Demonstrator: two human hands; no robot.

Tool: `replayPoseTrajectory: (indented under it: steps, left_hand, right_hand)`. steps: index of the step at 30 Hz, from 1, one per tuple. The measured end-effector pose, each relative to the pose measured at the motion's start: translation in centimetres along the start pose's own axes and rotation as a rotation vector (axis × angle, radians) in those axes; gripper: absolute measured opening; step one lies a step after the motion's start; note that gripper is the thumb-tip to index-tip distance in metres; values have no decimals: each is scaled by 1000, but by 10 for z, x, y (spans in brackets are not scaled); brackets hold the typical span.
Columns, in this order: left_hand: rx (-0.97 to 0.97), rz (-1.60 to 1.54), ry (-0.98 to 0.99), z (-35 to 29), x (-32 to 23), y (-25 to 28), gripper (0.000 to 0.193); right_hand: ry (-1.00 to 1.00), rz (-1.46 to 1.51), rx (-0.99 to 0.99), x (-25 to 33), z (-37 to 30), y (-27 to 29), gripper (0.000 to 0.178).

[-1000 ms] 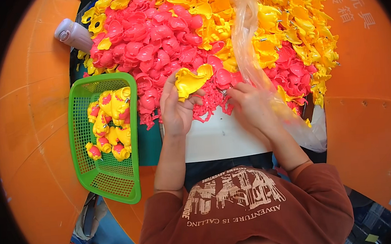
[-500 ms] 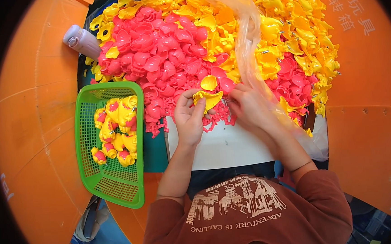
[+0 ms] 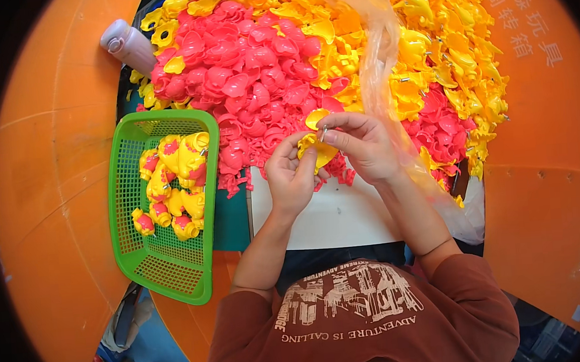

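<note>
My left hand [image 3: 293, 181] is closed on a curved yellow plastic shell [image 3: 323, 156], gripping it between thumb and fingers above the white board. Thumb and forefinger of my right hand [image 3: 368, 150] pinch a small silvery metal pin [image 3: 324, 131] right at the shell's upper edge. Whether the pin touches the shell I cannot tell. Just beyond my fingertips lies another small yellow cup-shaped piece [image 3: 315, 117]. A heap of pink plastic shells [image 3: 249, 83] spreads directly past both hands.
Left of my hands stands a green plastic basket [image 3: 127, 249] holding several yellow-and-pink toy figures [image 3: 183, 205]. A pale lilac bottle [image 3: 129, 47] is behind it. Yellow parts [image 3: 442, 42] pile up at the back right, with clear plastic film [image 3: 380, 53] across them. Orange panels [image 3: 541, 210] flank the work surface.
My right hand has risen from low beside the shell to its upper edge, where the metal pin now shows clearly. My left hand still holds the shell, now turned somewhat.
</note>
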State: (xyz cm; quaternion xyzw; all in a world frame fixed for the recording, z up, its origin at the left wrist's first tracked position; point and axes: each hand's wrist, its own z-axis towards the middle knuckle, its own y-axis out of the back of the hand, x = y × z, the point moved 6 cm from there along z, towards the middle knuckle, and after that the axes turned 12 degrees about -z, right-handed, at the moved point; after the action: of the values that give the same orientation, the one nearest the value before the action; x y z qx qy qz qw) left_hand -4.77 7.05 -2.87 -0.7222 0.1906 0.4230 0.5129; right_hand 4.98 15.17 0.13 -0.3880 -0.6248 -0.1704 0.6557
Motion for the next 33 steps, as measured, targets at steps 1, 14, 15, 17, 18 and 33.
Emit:
replayPoseTrajectory:
  steps: [1, 14, 15, 17, 18, 33]
  left_hand:
    - [-9, -3, -3, -1, 0, 1, 24]
    - [-3, -36, 31, -1, -2, 1, 24]
    - [-2, -42, 32, -2, -1, 0, 23]
    - [3, -45, 36, -2, 2, 0, 22]
    - [-2, -23, 12, -3, 2, 0, 21]
    - [12, -33, 71, 2, 4, 3, 19]
  right_hand:
    - [-4, -3, 6, 0, 1, -3, 20]
    - [40, -11, 7, -2, 1, -9, 19]
    - [-27, 23, -6, -7, 1, -9, 19]
    - [66, -77, -21, -2, 2, -11, 18]
    - [158, -178, -34, 3, 2, -11, 18]
    - [221, -338, 39, 4, 6, -9, 15]
